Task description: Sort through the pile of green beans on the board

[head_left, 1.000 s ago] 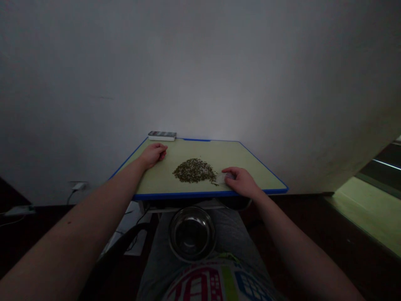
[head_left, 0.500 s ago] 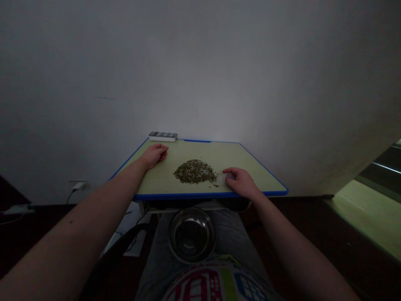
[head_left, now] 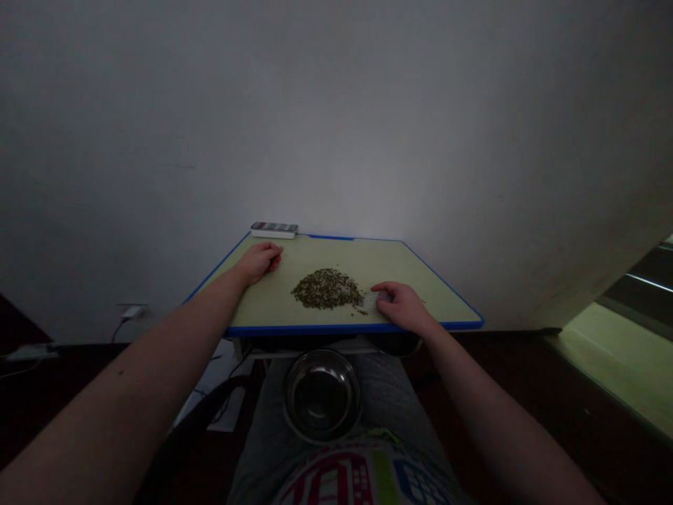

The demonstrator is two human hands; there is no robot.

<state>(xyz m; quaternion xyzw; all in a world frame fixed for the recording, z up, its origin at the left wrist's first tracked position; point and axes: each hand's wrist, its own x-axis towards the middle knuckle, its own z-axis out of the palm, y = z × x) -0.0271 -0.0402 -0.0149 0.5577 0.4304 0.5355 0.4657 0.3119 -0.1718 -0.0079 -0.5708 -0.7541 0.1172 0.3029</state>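
Observation:
A heap of small greenish-brown grains or pellets (head_left: pixel 324 289) lies in the middle of a pale yellow-green tabletop (head_left: pixel 420 270) with blue edging. To its right, my right hand (head_left: pixel 400 306) is closed around a small clear plastic cup (head_left: pixel 371 301). The cup lies tilted low on the table, its mouth at the heap's right edge, where a few loose pieces lie. My fingers cover its rear part. On the left side of the table my left hand (head_left: pixel 261 261) rests in a loose fist, apart from the heap, with nothing visible in it.
A white box with a dark, patterned top (head_left: pixel 274 230) stands at the table's far left corner, by the wall. On my lap below the front edge sits a shiny metal bowl (head_left: pixel 322 358). A plug with a cable (head_left: pixel 131 312) is in the wall at left.
The clear cup and my right hand shift only slightly at the heap's right edge, and a few loose pieces there have spread. My left hand stays in place.

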